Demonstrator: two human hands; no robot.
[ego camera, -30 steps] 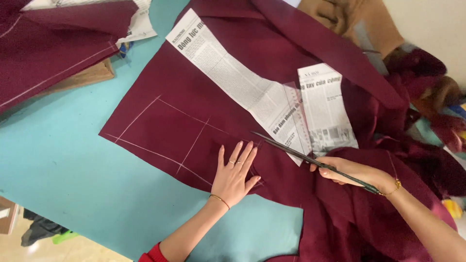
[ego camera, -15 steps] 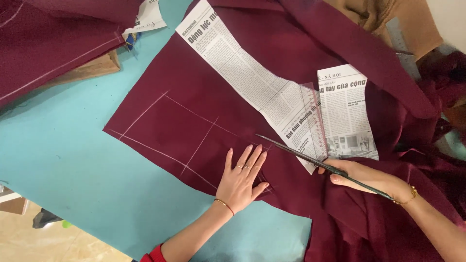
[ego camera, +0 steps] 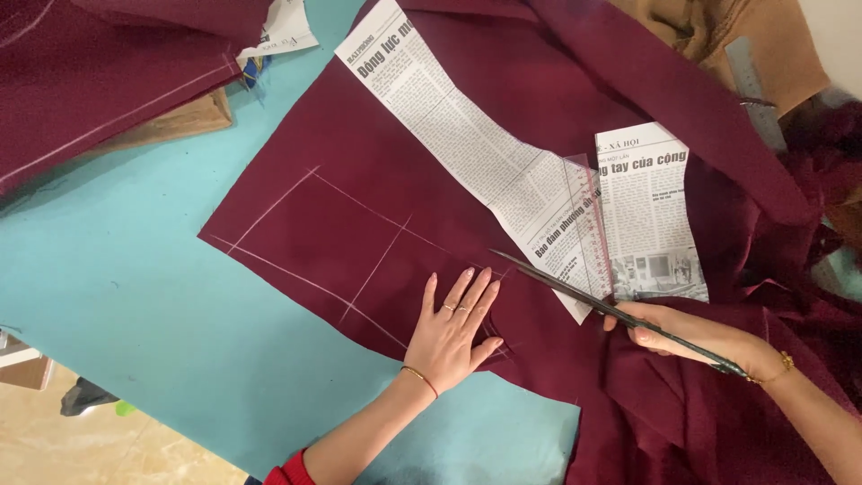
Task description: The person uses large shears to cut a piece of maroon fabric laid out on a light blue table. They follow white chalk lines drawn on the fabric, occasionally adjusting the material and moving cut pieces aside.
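A maroon fabric piece (ego camera: 359, 216) marked with white chalk lines lies flat on a teal table (ego camera: 135, 305). My left hand (ego camera: 456, 328) presses flat on the fabric near its lower edge, fingers spread. My right hand (ego camera: 709, 337) grips long dark scissors (ego camera: 575, 292), whose blades point up-left over the fabric, just right of my left hand's fingertips. A long strip of newspaper pattern (ego camera: 476, 153) lies diagonally on the fabric, with a second newspaper piece (ego camera: 651, 216) beside it. A clear plastic ruler (ego camera: 588, 224) rests over the newspaper's lower end.
More maroon fabric (ego camera: 99, 81) is heaped at the upper left and bunched along the right side. Tan cloth (ego camera: 727, 45) lies at the top right with a grey ruler (ego camera: 750, 76) on it. The table's edge and floor (ego camera: 108, 449) show at lower left.
The view has shifted slightly. My left hand stays flat on the fabric, and the scissors in my right hand keep about the same place over the cloth.
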